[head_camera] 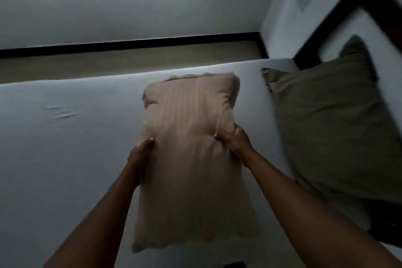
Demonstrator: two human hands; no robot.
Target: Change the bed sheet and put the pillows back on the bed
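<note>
Between the two outstretched arms, a beige striped pillow [191, 154] is being held above the white bed sheet [65, 159]; the left hand [139, 154] is gripping its left edge, fingers curled into the fabric; the right hand [236, 141] is pinching its right edge; beyond the right hand, an olive pillow [332, 124] is lying by the dark headboard [339, 6].

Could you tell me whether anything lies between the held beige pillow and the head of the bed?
Yes: the olive pillow lies at the head end, right of the beige pillow, which the left hand and right hand grip. The sheet between looks bare.
</note>
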